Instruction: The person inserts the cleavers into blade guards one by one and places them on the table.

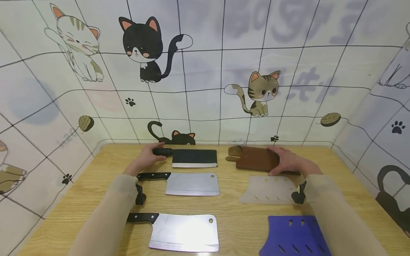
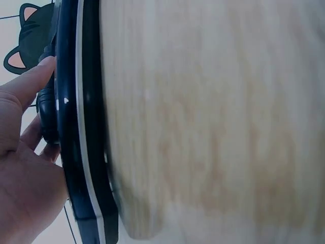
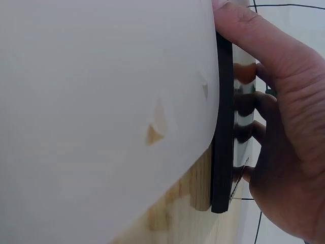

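Observation:
In the head view my left hand (image 1: 148, 156) holds the black handle (image 1: 162, 152) of a dark-bladed cleaver (image 1: 194, 156) at the table's back. Its thumb and fingers lie either side of that handle (image 2: 47, 117) in the left wrist view. My right hand (image 1: 287, 160) grips the right part of a brown leather knife sheath (image 1: 256, 159), thumb at the near edge and fingers over the far side. The sheath's two snap straps point left, toward the cleaver. The right fingers (image 3: 260, 105) touch its shiny surface in the right wrist view.
Two silver cleavers with black riveted handles, a middle one (image 1: 193, 184) and a front one (image 1: 185, 233), lie below the left hand. A translucent white blade guard (image 1: 269, 190) and a blue one (image 1: 295, 235) lie on the right. A cat-print backdrop (image 1: 205, 71) borders the wooden table (image 1: 234, 227).

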Tool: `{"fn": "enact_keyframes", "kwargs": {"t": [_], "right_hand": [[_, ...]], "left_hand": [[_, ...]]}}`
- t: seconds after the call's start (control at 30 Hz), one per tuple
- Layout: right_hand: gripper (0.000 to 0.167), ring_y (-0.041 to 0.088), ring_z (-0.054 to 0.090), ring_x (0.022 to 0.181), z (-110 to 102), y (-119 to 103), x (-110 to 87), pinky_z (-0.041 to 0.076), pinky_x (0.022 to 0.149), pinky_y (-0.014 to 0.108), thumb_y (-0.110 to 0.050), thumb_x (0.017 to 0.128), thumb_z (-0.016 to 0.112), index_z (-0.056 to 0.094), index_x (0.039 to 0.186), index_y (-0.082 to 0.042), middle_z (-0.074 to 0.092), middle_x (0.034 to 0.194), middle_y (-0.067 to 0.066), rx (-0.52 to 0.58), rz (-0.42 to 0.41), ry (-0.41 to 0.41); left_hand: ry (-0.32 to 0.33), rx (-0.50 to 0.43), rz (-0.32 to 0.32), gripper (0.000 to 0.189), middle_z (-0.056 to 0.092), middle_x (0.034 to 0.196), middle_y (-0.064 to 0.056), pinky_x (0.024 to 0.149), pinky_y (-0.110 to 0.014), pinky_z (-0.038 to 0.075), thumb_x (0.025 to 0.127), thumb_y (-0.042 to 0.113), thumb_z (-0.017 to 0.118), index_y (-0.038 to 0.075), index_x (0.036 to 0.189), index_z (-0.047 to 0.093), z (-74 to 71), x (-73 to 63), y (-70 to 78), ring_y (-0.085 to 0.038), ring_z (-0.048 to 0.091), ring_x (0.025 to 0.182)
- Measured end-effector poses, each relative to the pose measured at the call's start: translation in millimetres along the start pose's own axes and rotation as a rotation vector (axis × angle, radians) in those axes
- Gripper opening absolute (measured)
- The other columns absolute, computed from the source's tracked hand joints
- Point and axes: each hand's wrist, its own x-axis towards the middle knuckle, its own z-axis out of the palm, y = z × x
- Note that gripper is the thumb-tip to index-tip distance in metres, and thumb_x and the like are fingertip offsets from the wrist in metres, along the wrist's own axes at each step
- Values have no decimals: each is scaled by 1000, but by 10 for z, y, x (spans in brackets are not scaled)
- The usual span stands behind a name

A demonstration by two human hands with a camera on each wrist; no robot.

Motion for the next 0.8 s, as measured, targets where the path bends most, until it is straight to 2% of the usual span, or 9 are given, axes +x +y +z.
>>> {"fn": "enact_keyframes", "kwargs": {"t": [0.13, 0.37, 0.63, 0.8], "right_hand": [[115, 56, 33, 134, 36, 21, 23, 30, 105, 71, -38, 67, 95, 33, 154, 3, 35, 150, 35, 22, -46, 0], [112, 54, 37, 135, 3, 8, 18, 31, 106, 68, -33, 66, 96, 36, 153, 5, 38, 151, 34, 48, -86, -6], [113, 50, 42, 133, -6, 4, 33, 32, 107, 65, -34, 65, 97, 37, 153, 3, 43, 149, 31, 52, -68, -15], [113, 48, 44, 131, -9, 10, 25, 34, 106, 63, -35, 63, 97, 39, 153, 3, 46, 147, 30, 47, -64, 2]], "left_hand": [[-6, 0, -11, 68, 46, 152, -25, 116, -56, 26, 90, 3, 76, -1, 151, 47, -15, 17, -34, -46, 35, 143], [-23, 41, 25, 58, 45, 150, -30, 113, -57, 31, 90, 0, 72, -4, 144, 54, 14, 59, -80, -48, 42, 137], [-62, -21, 40, 55, 48, 147, -30, 107, -56, 35, 88, -1, 73, -2, 141, 59, -42, 35, -94, -46, 47, 129], [-97, -85, 42, 56, 51, 145, -29, 101, -48, 41, 88, 0, 75, -3, 141, 58, -96, -8, -53, -42, 52, 123]]}}
